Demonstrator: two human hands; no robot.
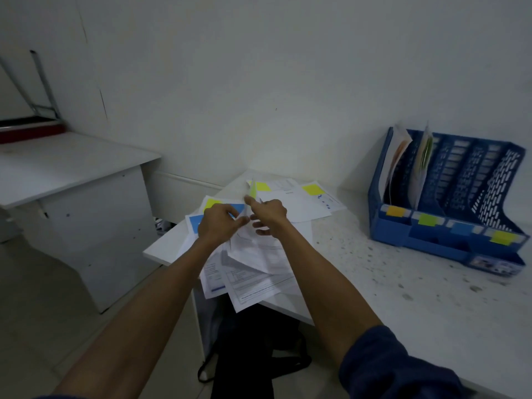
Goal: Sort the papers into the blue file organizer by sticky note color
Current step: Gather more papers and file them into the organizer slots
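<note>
Head view: green-tagged sheet held up off the pile, mid-sort.

Side desk far left, well apart, open floor between; left hand has fingers curled, pinching the low edge of the raised sheet; right hand pinches the same sheet just under its green sticky note; pile of papers lies beneath both hands, near sheets overhanging the table edge above a black bag, apt to slide if dragged; blue file organizer stands far right by the wall, its two leftmost slots holding papers.
Judged step: pick-up; next, carry right over bare tabletop to the slot behind the green label, feeding the sheet in edge-first.
</note>
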